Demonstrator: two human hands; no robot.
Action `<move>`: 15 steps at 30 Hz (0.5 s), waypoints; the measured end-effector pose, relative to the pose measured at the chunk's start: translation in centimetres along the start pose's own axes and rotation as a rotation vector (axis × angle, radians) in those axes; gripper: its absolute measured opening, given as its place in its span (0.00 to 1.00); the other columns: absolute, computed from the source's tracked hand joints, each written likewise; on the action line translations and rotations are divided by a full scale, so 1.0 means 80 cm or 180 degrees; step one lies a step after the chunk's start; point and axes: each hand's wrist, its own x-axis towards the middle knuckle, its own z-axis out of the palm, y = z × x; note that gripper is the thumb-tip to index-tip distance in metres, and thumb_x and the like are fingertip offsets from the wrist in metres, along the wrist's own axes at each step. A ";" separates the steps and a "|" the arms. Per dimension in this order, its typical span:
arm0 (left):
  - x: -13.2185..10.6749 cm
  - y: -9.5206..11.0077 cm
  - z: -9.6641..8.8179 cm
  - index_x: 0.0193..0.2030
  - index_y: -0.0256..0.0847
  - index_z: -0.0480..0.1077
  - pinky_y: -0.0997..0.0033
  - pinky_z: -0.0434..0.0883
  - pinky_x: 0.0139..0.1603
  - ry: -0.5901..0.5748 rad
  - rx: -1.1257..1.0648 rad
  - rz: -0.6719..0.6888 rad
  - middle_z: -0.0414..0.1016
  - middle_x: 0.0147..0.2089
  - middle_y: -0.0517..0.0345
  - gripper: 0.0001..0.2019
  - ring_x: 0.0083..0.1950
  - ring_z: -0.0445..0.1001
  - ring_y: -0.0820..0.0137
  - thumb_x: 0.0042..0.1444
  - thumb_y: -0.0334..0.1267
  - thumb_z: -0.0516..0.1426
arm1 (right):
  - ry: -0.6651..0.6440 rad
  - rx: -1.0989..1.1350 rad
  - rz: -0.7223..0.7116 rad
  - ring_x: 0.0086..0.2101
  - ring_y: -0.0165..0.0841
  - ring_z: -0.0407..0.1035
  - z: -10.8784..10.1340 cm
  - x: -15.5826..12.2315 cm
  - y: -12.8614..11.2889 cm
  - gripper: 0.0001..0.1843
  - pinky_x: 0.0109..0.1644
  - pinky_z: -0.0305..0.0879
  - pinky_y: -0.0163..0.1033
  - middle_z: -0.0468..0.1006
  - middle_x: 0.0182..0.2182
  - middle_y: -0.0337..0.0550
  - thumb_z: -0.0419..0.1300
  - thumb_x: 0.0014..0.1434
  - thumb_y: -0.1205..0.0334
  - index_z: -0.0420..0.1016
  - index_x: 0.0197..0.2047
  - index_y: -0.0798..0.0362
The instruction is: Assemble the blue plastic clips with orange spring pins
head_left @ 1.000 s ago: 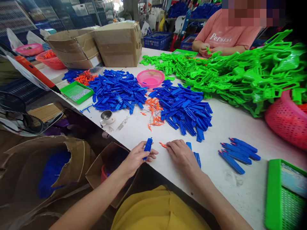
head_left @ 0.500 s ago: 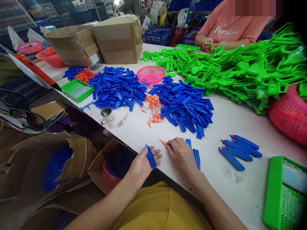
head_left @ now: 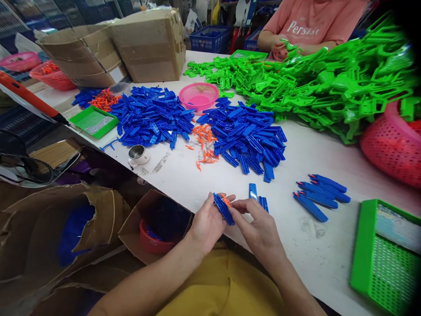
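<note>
Across the palm of my left hand [head_left: 208, 221] lies a ribbed blue plastic piece [head_left: 223, 210], steadied by the thumb. My right hand [head_left: 255, 221] pinches a small orange plastic piece [head_left: 226, 200] against the blue one's upper side. Both hands meet over the table's front edge. Beside my right fingers rest a blue piece [head_left: 253, 191] and another ribbed blue piece [head_left: 263, 204]. Farther right, several blue pieces with orange tips [head_left: 320, 193] lie side by side. Ahead is a scatter of orange pieces and thin springs [head_left: 205, 142].
Blue heaps [head_left: 246, 136] cover the middle of the table [head_left: 184, 171]. A green pile [head_left: 312, 83] spreads at the right, near a co-worker [head_left: 305, 26]. Around stand a pink basket [head_left: 199, 97], a metal cup [head_left: 138, 155], a green tray [head_left: 365, 245] and cardboard boxes [head_left: 151, 46].
My right hand has lifted the orange piece off the table and brought it to the blue piece. My left hand has shifted right, and the view has tilted slightly.
</note>
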 end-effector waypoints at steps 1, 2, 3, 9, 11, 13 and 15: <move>0.000 -0.002 0.003 0.42 0.35 0.71 0.63 0.71 0.52 -0.0017 0.0011 -0.0004 0.79 0.49 0.42 0.18 0.47 0.79 0.63 0.70 0.46 0.47 | -0.0005 0.0041 0.0060 0.35 0.34 0.72 0.001 -0.002 -0.001 0.10 0.40 0.68 0.40 0.78 0.34 0.42 0.57 0.65 0.54 0.75 0.38 0.49; 0.001 -0.003 0.005 0.43 0.36 0.71 0.62 0.71 0.53 -0.0031 0.0016 -0.0002 0.78 0.50 0.42 0.18 0.47 0.79 0.63 0.70 0.46 0.47 | -0.0012 0.0056 0.0094 0.34 0.34 0.72 0.001 -0.003 -0.002 0.09 0.40 0.67 0.40 0.78 0.34 0.42 0.58 0.65 0.55 0.76 0.38 0.49; 0.001 -0.005 0.007 0.44 0.36 0.71 0.61 0.71 0.54 -0.0041 0.0024 -0.0002 0.78 0.50 0.42 0.17 0.46 0.79 0.63 0.70 0.46 0.47 | -0.0015 0.0052 0.0110 0.34 0.34 0.72 0.002 -0.004 -0.002 0.09 0.39 0.67 0.40 0.78 0.34 0.41 0.58 0.65 0.55 0.76 0.38 0.49; 0.006 -0.012 0.008 0.46 0.35 0.71 0.55 0.67 0.62 -0.0119 0.0140 0.0045 0.78 0.51 0.41 0.17 0.51 0.77 0.61 0.70 0.45 0.46 | -0.0031 0.0001 0.0117 0.34 0.34 0.71 0.002 -0.003 0.001 0.09 0.39 0.66 0.40 0.78 0.32 0.42 0.58 0.64 0.56 0.77 0.37 0.50; 0.008 -0.014 0.006 0.46 0.36 0.71 0.54 0.66 0.64 -0.0163 0.0185 0.0055 0.77 0.51 0.42 0.16 0.54 0.76 0.60 0.69 0.45 0.48 | -0.0066 0.0024 0.0131 0.34 0.35 0.72 0.001 -0.002 0.003 0.09 0.39 0.66 0.41 0.78 0.33 0.43 0.57 0.64 0.56 0.77 0.37 0.50; 0.010 -0.016 0.005 0.46 0.36 0.72 0.55 0.65 0.64 -0.0195 0.0210 0.0062 0.77 0.52 0.42 0.15 0.56 0.75 0.59 0.68 0.45 0.50 | -0.0074 0.0066 0.0155 0.34 0.35 0.72 -0.001 -0.001 0.004 0.09 0.40 0.67 0.41 0.78 0.33 0.43 0.57 0.64 0.56 0.77 0.37 0.49; 0.012 -0.018 0.004 0.45 0.37 0.72 0.55 0.65 0.65 -0.0220 0.0221 0.0072 0.76 0.53 0.42 0.14 0.56 0.75 0.59 0.67 0.45 0.52 | -0.0062 0.0108 0.0186 0.34 0.36 0.72 -0.002 0.000 0.004 0.09 0.39 0.68 0.41 0.79 0.33 0.43 0.58 0.63 0.56 0.77 0.36 0.49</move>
